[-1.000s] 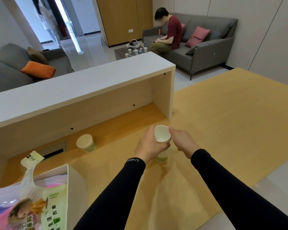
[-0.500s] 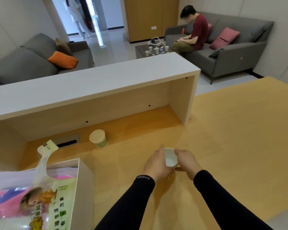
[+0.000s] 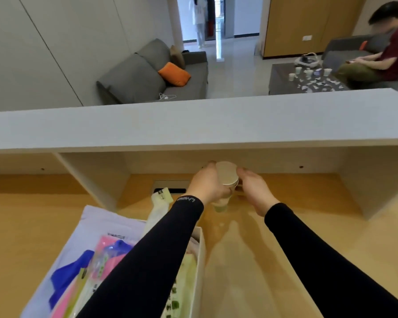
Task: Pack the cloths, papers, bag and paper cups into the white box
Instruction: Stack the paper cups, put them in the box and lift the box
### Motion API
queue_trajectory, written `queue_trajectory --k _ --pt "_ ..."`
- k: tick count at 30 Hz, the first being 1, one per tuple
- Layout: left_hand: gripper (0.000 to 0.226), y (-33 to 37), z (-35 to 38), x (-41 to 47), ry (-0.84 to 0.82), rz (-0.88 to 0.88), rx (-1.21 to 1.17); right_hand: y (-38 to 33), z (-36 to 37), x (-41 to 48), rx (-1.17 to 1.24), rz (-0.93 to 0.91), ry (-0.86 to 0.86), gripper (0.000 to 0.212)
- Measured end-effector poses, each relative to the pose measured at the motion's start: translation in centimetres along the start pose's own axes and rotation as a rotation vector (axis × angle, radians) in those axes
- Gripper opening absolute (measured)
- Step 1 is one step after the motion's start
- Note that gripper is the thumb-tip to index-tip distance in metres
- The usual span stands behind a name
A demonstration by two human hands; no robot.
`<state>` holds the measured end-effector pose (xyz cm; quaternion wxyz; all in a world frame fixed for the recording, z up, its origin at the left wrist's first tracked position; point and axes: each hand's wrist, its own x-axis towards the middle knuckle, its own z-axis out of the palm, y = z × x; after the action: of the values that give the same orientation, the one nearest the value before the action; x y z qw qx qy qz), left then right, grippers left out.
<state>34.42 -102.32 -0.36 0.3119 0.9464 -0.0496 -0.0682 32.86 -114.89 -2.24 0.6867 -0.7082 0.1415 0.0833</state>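
Paper cups (image 3: 225,180): two white cups, one pushed partly into the other, held up above the bench and just past the far end of the white box.
Left hand (image 3: 206,184): its fingers (image 3: 210,165) are wrapped around the left side of the paper cups, gripping them.
Right hand (image 3: 254,190): it is beside the right side of the paper cups, with fingertips up near the top cup. You cannot tell if it grips the cups or only touches them.
Sleeves: both arms wear black sleeves; the left one crosses over the white box.
White box (image 3: 201,255): it sits on the bench, nearer the person than the paper cups and to their left.
Bag (image 3: 182,283): pale green with print, inside the white box along its right wall, partly hidden by the left sleeve.
Cloths (image 3: 64,278): blue and pink, in clear wrapping, lying in the left part of the white box.
Bench (image 3: 285,226): yellow wood, under the white box and the hands.
Shelf (image 3: 193,125): long and white, just beyond the paper cups.
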Motion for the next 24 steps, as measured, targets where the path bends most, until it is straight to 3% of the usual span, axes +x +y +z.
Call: queue_trajectory --k 5,9,16,21,24 --pt "0.075 -3.1 1.0 2.8 -0.099 -0.127 -0.017 1.8 2.5 3.1 -0.047 0.113 0.017 0.031" --pt "0.049 -4.7 3.4 4.0 -0.186 -0.131 0.009 3.7 2.3 4.4 -0.091 0.141 0.082 0.032" --pt "0.073 -6.2 5.9 4.2 -0.350 -0.170 -0.042 6.0 2.0 4.5 -0.100 0.291 0.017 0.035" --pt "0.079 -4.6 5.3 3.8 -0.289 -0.121 -0.021 4.8 0.8 3.4 -0.082 0.204 0.039 0.038" --pt "0.055 -2.7 4.1 3.0 -0.188 -0.065 -0.092 3.0 -0.3 2.1 -0.035 0.097 0.083 0.032"
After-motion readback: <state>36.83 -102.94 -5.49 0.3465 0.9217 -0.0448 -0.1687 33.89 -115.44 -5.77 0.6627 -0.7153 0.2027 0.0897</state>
